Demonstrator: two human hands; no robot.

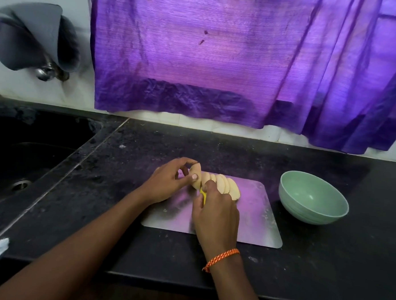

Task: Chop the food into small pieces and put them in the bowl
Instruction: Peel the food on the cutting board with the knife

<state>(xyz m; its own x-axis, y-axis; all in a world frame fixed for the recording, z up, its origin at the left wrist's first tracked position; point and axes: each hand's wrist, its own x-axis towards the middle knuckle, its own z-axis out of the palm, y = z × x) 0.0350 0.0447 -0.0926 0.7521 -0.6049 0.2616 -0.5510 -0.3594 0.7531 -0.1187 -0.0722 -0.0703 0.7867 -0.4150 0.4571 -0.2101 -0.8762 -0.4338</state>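
A pale peeled potato (222, 183), cut into several slices that lean on one another, lies at the far edge of a metal cutting board (255, 220). My left hand (167, 182) pinches the leftmost uncut end of the potato between thumb and fingers. My right hand (216, 216) grips a knife with a yellow handle (204, 195); its blade is hidden behind the hand and the potato. A light green bowl (314, 198) stands empty on the counter to the right of the board.
The black stone counter (324, 262) runs to a dark sink (22, 160) on the left. A tap wrapped in grey plastic (34, 37) hangs on the wall above the sink. A purple curtain (221, 58) hangs behind the counter.
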